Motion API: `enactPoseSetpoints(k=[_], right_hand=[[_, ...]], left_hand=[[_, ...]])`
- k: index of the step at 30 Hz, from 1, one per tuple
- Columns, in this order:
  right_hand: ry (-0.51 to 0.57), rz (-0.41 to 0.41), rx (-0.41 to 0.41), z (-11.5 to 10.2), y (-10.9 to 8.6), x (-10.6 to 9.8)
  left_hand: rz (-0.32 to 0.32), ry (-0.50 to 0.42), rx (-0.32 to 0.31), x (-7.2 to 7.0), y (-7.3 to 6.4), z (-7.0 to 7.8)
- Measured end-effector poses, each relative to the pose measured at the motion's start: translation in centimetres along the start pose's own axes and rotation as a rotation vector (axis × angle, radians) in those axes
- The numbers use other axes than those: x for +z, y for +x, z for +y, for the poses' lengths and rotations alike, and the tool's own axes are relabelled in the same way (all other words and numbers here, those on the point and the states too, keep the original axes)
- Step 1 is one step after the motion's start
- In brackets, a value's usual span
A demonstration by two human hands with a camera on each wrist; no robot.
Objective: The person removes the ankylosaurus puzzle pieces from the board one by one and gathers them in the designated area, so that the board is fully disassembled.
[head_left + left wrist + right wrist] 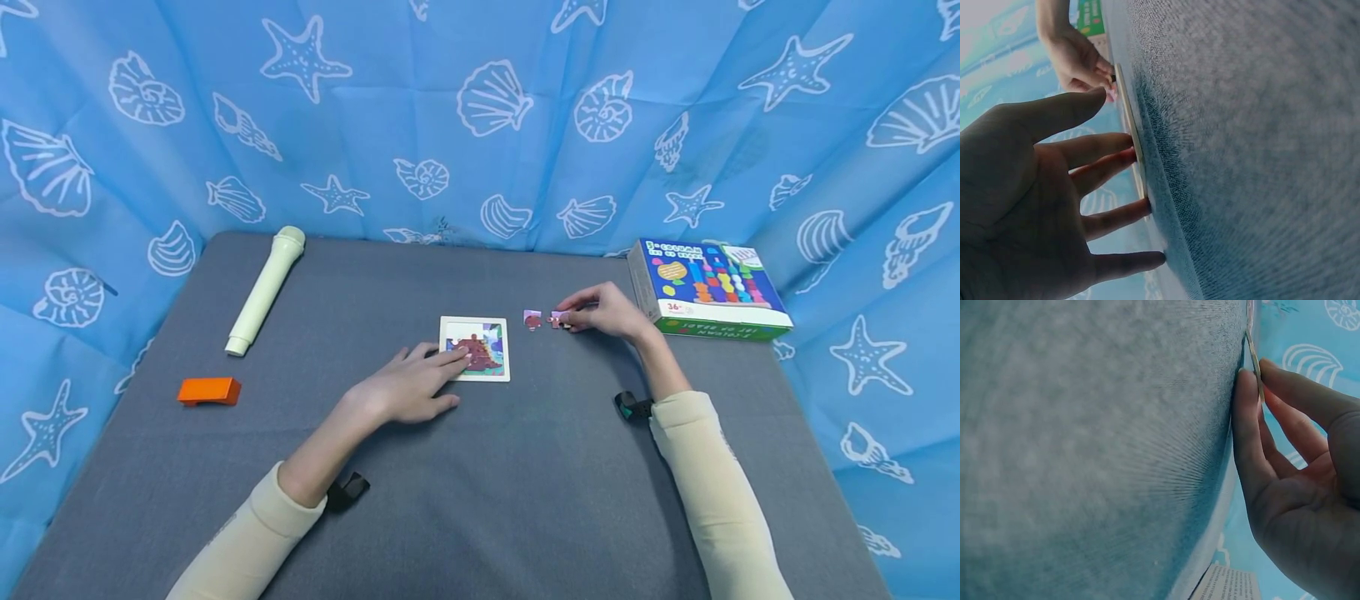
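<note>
A small square jigsaw puzzle (502, 374) with a white frame lies mid-table, most of a reddish-brown picture in place, a pale gap at its upper left. My left hand (411, 385) rests on it with spread, fairly straight fingers; the left wrist view shows the fingertips touching the frame's edge. To the right, my right hand (606, 312) pinches a purple and brown puzzle piece (557, 319) between thumb and fingers. In the right wrist view the thin piece (1254, 359) appears edge-on, slightly tilted. Another loose puzzle piece (532, 319) lies between the held piece and the frame.
A colourful toy box (708, 287) stands at the table's back right. Toward the left lie a pale green toy microphone (265, 292) and an orange block (209, 391). Blue shell-patterned cloth (420, 100) hangs behind and beside the grey table (525, 500).
</note>
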State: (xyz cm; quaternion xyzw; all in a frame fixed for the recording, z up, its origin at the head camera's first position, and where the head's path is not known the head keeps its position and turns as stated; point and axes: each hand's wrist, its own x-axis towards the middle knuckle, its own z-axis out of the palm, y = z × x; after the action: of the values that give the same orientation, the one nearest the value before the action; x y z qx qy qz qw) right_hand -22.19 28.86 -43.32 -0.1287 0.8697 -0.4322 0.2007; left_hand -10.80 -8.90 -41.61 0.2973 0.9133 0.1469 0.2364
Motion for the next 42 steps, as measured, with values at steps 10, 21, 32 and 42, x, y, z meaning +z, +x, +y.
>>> enactPoseSetpoints(k=[10, 21, 32, 42], right_hand=[[-0.108, 0.046, -0.062, 0.2, -0.3, -0.2], [-0.029, 0.075, -0.017, -0.3, -0.7, -0.2], [0.106, 0.008, -0.053, -2.8, 0.4, 2.9], [0.064, -0.089, -0.114, -5.7, 2.4, 6.7]], left_hand=[[0.032, 0.013, 0.023, -0.1, 0.1, -0.1], [0.090, 0.062, 0.062, -0.4, 1.2, 0.3], [0.062, 0.064, 0.146, -0.6, 2.5, 2.1], [-0.014, 0.109, 0.095, 0.3, 3.0, 3.1]])
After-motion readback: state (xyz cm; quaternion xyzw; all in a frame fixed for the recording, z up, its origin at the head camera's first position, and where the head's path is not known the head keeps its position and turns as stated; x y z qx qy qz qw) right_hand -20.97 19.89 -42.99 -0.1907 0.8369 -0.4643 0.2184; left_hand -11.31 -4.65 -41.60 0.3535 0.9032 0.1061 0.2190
